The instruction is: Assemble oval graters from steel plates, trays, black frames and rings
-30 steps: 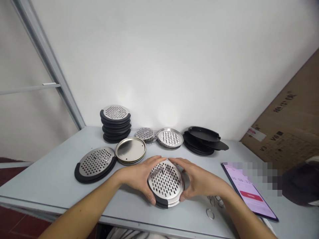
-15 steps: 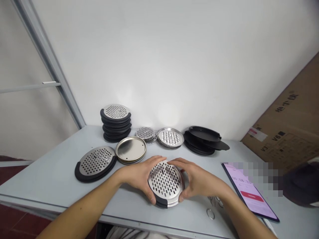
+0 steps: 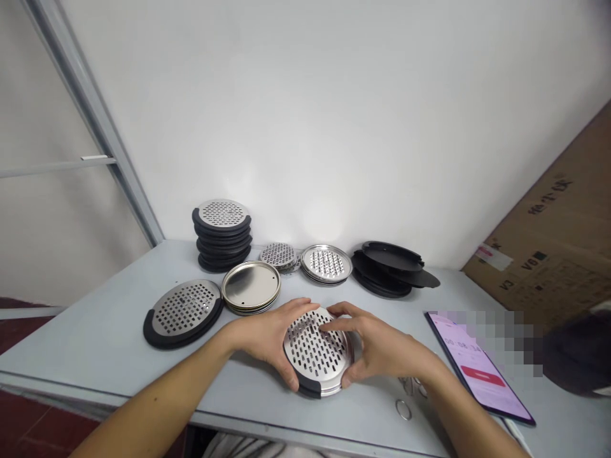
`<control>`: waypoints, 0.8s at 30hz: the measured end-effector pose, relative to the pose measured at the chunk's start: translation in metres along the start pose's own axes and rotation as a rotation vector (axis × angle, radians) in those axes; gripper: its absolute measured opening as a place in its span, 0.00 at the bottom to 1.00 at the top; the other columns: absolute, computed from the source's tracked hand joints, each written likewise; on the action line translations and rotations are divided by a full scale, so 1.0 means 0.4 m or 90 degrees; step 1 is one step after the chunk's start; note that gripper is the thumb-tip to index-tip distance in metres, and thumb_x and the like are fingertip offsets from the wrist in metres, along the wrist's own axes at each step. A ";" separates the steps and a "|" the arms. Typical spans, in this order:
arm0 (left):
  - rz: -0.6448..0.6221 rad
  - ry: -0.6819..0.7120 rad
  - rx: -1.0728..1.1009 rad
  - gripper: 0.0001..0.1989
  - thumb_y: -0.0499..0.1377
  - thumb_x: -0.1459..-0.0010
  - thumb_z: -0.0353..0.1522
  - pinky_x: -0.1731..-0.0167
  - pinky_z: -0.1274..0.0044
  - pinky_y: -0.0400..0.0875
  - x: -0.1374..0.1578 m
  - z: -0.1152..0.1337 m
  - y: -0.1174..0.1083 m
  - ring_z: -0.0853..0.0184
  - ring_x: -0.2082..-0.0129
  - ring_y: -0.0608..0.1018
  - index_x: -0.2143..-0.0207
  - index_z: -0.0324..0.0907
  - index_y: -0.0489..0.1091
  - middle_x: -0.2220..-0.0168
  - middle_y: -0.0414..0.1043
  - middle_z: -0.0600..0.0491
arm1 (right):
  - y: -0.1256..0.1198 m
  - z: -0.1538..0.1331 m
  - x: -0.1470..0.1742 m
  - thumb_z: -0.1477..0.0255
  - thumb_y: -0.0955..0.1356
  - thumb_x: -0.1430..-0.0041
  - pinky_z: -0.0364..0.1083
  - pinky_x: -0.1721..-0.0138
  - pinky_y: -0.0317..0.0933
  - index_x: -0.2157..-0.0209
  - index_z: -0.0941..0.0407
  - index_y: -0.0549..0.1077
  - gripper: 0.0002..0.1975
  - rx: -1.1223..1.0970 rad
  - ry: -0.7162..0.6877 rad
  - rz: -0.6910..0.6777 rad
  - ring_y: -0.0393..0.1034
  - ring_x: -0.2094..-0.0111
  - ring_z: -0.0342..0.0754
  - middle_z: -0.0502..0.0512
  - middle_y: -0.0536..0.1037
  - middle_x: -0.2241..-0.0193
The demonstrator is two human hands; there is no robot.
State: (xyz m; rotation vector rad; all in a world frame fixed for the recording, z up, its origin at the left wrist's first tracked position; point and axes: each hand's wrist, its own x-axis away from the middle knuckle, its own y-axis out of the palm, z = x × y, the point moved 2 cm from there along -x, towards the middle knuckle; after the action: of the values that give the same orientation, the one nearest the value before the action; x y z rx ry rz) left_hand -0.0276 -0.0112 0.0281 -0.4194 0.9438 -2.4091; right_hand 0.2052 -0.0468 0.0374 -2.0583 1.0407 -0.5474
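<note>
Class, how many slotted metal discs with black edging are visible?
3: centre disc, left disc, and top disc on the rear-left stack; that stack may hide more.

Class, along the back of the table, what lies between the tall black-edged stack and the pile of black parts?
In the head view, from left to right: a small pile of perforated discs, then a stack of shiny rimmed plates.

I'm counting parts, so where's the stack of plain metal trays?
In the head view, the tray stack is left of centre on the table, just right of the leftmost black-edged disc and beyond the left hand.
</note>
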 end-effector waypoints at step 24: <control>0.241 -0.051 -0.004 0.27 0.57 0.40 0.39 0.47 0.66 0.67 -0.002 -0.031 -0.014 0.59 0.49 0.74 0.39 0.49 0.59 0.43 0.67 0.49 | 0.000 0.070 -0.016 0.61 0.70 0.45 0.48 0.63 0.65 0.44 0.56 0.67 0.28 -0.117 0.147 0.070 0.73 0.66 0.50 0.55 0.79 0.65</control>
State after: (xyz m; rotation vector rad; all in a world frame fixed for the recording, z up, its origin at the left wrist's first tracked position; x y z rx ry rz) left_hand -0.0347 -0.0006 0.0233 -0.3041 0.9043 -2.0332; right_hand 0.2195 -0.0295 0.0196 -2.1150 1.3765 -0.6656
